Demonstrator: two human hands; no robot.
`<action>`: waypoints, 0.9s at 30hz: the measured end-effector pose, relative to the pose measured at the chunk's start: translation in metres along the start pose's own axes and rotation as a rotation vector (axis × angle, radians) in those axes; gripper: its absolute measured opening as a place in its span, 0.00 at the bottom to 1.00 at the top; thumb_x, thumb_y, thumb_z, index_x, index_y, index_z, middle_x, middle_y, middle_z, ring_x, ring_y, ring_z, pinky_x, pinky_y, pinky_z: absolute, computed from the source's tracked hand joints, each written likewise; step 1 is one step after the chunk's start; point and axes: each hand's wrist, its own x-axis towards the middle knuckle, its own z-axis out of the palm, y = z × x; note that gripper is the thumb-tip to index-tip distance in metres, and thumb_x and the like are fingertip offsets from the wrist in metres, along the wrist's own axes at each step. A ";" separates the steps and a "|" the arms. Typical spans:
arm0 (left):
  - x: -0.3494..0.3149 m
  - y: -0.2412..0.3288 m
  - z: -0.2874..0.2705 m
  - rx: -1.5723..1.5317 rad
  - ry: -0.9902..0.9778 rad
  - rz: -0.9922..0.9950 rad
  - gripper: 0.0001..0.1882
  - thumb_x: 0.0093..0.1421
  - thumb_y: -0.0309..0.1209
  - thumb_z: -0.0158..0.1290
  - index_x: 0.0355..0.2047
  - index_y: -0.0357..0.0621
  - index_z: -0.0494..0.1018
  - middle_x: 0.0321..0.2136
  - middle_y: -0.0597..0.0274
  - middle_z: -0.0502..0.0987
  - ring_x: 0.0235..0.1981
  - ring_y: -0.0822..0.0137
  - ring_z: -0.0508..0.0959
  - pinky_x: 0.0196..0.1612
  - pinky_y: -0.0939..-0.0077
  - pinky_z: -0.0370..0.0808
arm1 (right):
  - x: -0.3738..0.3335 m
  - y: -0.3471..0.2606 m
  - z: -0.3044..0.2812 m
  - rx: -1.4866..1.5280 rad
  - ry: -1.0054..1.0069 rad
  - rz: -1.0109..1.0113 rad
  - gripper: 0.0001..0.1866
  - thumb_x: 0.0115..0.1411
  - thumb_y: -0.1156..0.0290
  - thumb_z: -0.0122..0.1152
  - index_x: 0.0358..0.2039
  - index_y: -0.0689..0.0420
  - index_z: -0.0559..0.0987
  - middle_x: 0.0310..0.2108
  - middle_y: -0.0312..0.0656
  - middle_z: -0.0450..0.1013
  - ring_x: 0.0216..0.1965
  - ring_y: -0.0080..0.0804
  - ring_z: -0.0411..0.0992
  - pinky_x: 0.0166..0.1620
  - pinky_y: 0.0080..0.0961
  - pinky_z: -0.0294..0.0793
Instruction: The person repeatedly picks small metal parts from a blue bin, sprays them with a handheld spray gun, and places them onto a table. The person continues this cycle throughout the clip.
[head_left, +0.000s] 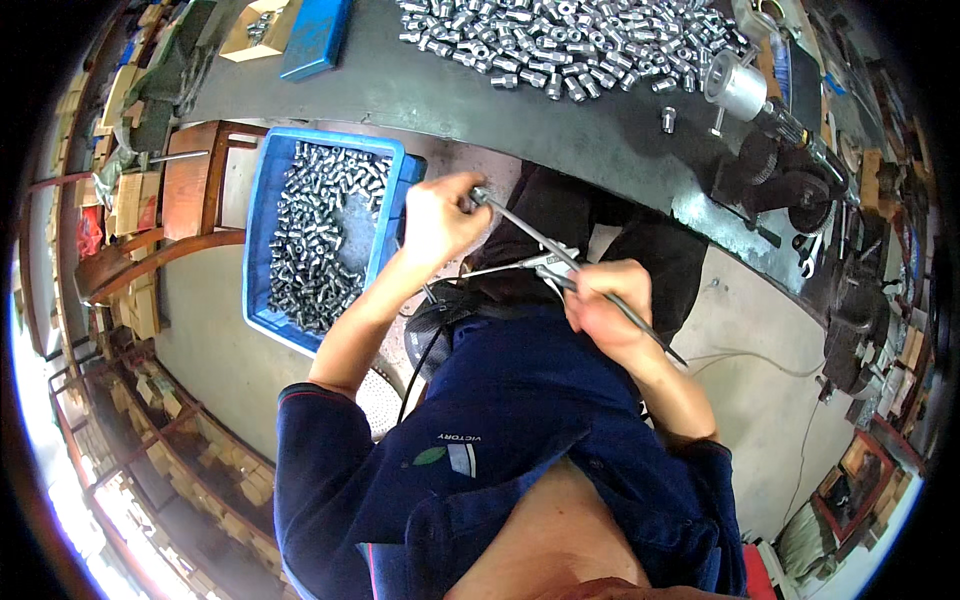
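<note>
My left hand (441, 218) is closed in a pinch on a small metal fitting (480, 194) at the far end of a long thin dark rod (535, 236). My right hand (612, 300) is wrapped round the same rod lower down, and the rod's tapered end sticks out past my wrist. A silver caliper-like tool (550, 262) crosses beneath the rod above my lap; whether my right fingers hold it too cannot be told. Left of my left forearm stands a blue plastic bin (392, 232) with many shiny metal fittings (312, 235) inside.
A dark workbench (400, 95) spans the far side, bearing a big heap of metal fittings (560, 45). A blue box (317, 40) and an open carton (255, 30) lie at its left. A silver cylindrical device (736, 87) stands right. A wooden chair (190, 190) is beyond the bin.
</note>
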 end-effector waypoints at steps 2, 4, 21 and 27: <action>0.008 0.001 -0.012 0.021 0.048 -0.061 0.11 0.38 0.26 0.56 0.27 0.40 0.76 0.13 0.57 0.72 0.13 0.69 0.72 0.20 0.77 0.69 | -0.005 -0.017 -0.007 0.004 0.002 -0.054 0.17 0.45 0.77 0.50 0.09 0.58 0.53 0.07 0.38 0.58 0.09 0.24 0.62 0.14 0.18 0.56; 0.019 0.006 -0.018 -0.029 0.073 -0.089 0.11 0.39 0.24 0.56 0.27 0.38 0.76 0.11 0.60 0.70 0.12 0.73 0.70 0.19 0.79 0.67 | -0.011 -0.016 -0.010 0.002 0.001 -0.060 0.23 0.50 0.69 0.54 0.09 0.57 0.53 0.07 0.36 0.57 0.08 0.24 0.60 0.14 0.19 0.53; 0.039 0.029 -0.019 -0.039 0.093 0.112 0.13 0.43 0.29 0.65 0.29 0.38 0.76 0.15 0.62 0.73 0.16 0.78 0.70 0.20 0.82 0.68 | -0.017 -0.011 -0.007 -0.073 0.079 0.005 0.19 0.43 0.77 0.54 0.10 0.57 0.52 0.09 0.34 0.51 0.11 0.20 0.51 0.17 0.20 0.48; 0.053 0.030 -0.016 -0.239 0.001 0.053 0.12 0.46 0.25 0.62 0.32 0.38 0.75 0.21 0.60 0.76 0.19 0.75 0.74 0.23 0.81 0.71 | -0.021 -0.004 -0.009 -0.075 0.113 -0.009 0.17 0.41 0.83 0.52 0.11 0.58 0.53 0.09 0.33 0.50 0.12 0.18 0.51 0.16 0.20 0.50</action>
